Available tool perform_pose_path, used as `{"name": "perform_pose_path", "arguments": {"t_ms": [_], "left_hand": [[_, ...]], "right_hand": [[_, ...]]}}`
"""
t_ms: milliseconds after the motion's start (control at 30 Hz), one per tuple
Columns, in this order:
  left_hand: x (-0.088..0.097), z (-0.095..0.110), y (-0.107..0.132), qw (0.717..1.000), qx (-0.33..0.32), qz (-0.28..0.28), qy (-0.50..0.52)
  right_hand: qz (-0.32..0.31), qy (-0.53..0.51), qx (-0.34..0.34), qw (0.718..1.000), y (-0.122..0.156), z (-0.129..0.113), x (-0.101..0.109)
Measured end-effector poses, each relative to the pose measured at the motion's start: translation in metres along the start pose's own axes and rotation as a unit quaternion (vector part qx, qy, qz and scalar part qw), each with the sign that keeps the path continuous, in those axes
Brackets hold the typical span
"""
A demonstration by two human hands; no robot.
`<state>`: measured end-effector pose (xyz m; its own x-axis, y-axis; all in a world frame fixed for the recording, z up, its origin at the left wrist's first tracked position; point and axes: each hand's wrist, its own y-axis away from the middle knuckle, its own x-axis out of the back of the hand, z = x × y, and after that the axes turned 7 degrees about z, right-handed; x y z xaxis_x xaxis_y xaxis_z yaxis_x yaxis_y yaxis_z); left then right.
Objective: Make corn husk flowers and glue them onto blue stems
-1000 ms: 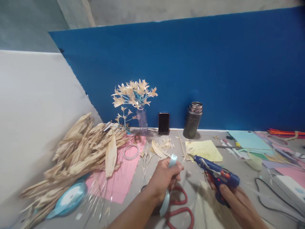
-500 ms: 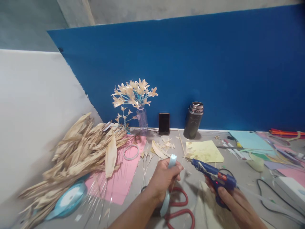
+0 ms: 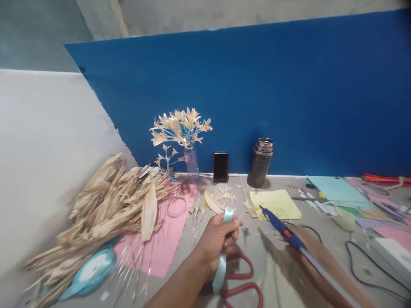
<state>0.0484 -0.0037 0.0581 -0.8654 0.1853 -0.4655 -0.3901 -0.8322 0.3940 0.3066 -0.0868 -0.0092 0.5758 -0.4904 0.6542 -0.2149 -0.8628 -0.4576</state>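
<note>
My left hand (image 3: 221, 237) is closed on a strip of light blue ribbon (image 3: 219, 276), whose short end sticks up above the fingers and whose longer end hangs below the palm. A thin wire also seems to pass through the pinch. In my right hand (image 3: 305, 252) is a blue hot glue gun (image 3: 282, 229), its nozzle pointing up and left over a yellow paper sheet (image 3: 276, 204). A clear glue stick (image 3: 327, 276) extends from its back end. Red-handled scissors (image 3: 245, 295) lie just below my left hand, their blades hidden.
Dried corn husks (image 3: 105, 205) are piled at left beside a blue ribbon roll (image 3: 91, 269) and pink paper (image 3: 163, 252). Behind stand a vase (image 3: 192, 162) of husk flowers, a phone (image 3: 221, 167) and a dark flask (image 3: 260, 162). A black cord (image 3: 356, 267) runs at right.
My right hand has turned the glue gun, so its nozzle has shifted slightly right and up, away from the ribbon. My left hand has moved slightly left, still pinching the ribbon.
</note>
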Motion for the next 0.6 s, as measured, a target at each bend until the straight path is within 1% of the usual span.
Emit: {"name": "perform_pose_path", "arguments": {"t_ms": [100,233,300,367,433,500,533,600], "left_hand": [[0.0,0.0,0.001,1.0,-0.02,-0.004,-0.003],[0.001,-0.002,-0.001,0.999,-0.039,0.002,-0.019],[0.002,-0.003,-0.002,0.999,-0.034,0.001,-0.022],[0.002,-0.003,-0.002,0.999,-0.032,0.0,-0.026],[0.0,-0.003,-0.002,0.998,-0.043,0.009,-0.038],[-0.004,-0.005,-0.001,0.996,-0.065,0.031,-0.057],[-0.007,-0.006,0.0,0.994,-0.074,0.042,-0.063],[-0.011,-0.009,0.0,0.992,-0.086,0.062,-0.064]], "right_hand": [[-0.053,0.048,0.083,0.994,-0.01,0.001,0.002],[-0.045,0.084,0.11,0.989,-0.012,0.001,0.002],[-0.033,0.104,0.11,0.988,-0.014,0.001,0.0],[-0.04,0.129,0.09,0.987,-0.02,0.001,-0.004],[-0.071,0.155,0.062,0.984,-0.029,0.003,-0.01],[-0.098,0.173,0.051,0.979,-0.037,0.004,-0.015],[-0.096,0.179,0.054,0.978,-0.04,0.003,-0.016],[-0.062,0.163,0.063,0.983,-0.041,-0.006,-0.018]]}}
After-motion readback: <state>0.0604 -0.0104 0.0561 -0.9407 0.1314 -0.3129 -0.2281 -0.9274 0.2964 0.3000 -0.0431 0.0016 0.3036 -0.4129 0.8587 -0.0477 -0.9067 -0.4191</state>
